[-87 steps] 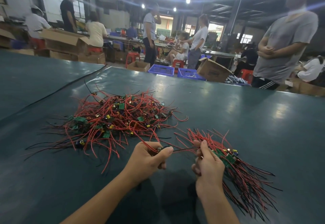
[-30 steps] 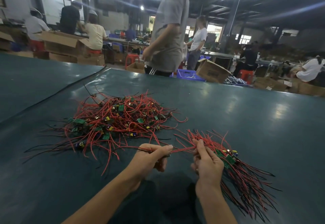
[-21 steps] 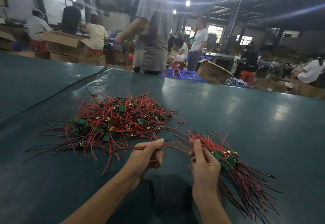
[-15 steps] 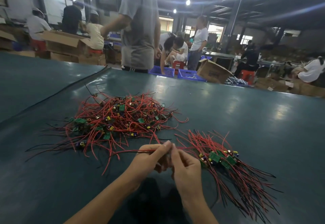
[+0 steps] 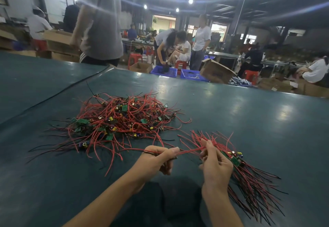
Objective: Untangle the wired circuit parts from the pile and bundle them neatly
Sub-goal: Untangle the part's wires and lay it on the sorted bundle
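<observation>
Head view: left hand (image 5: pixel 156 158) pinches one part's red wires (image 5: pixel 189 151) just nearer than the pile (image 5: pixel 121 120); right hand (image 5: pixel 216 164) grips the sorted bundle (image 5: pixel 252 180) right of the pile, hands apart. Judgement: draw leads slowly, lay them parallel on bundle, boards aligned, no snagging.

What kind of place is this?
Probably a factory or assembly workshop: a pile of wired circuit parts lies on a long green table, with cardboard boxes, blue crates and other workers behind.
</observation>
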The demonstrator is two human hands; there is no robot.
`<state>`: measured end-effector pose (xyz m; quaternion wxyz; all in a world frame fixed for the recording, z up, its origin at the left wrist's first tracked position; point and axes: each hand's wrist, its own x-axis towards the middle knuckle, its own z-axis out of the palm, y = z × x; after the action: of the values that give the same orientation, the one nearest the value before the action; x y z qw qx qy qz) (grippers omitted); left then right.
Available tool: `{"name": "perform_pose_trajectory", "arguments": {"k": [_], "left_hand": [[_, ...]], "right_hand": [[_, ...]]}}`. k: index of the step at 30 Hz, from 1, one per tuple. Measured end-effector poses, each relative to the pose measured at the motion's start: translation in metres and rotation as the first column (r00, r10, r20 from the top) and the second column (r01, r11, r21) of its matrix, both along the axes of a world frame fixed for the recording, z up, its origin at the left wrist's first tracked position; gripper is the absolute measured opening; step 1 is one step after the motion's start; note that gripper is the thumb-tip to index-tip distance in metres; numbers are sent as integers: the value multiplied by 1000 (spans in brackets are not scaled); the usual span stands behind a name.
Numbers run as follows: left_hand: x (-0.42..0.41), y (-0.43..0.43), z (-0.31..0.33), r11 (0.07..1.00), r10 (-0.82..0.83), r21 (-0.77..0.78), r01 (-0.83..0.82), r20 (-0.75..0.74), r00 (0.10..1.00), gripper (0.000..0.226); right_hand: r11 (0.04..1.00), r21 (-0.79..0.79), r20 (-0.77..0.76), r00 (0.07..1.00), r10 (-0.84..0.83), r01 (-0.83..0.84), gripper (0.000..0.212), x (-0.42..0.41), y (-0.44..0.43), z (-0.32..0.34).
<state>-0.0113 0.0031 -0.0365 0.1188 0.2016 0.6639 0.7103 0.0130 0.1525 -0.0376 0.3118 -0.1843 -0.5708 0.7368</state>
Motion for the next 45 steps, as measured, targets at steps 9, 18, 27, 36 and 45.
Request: {"name": "perform_pose_trajectory", "arguments": {"k": [9, 18, 27, 36, 45], "left_hand": [[-2, -3, -3, 1000, -24, -16, 24, 26, 999, 40], [-2, 0, -5, 994, 103, 18, -103, -15, 995, 48], [-1, -6, -12, 833, 175, -360, -421, -551, 816, 35], [-8, -13, -18, 653, -237, -609, -450, -729, 642, 51], [-29, -38, -22, 563, 24, -410, -718, -860, 510, 21]], "right_hand": [[989, -143, -66, 998, 21, -30, 22, 0, 5, -1], [986, -155, -105, 994, 38, -54, 48, -1, 11, -1], [862, 186, 118, 882, 456, -471, 13, 13, -28, 0], [903, 302, 77, 952, 295, -304, 23, 11, -23, -2], [929, -308, -180, 972, 152, -203, 30, 6, 8, 16]]}}
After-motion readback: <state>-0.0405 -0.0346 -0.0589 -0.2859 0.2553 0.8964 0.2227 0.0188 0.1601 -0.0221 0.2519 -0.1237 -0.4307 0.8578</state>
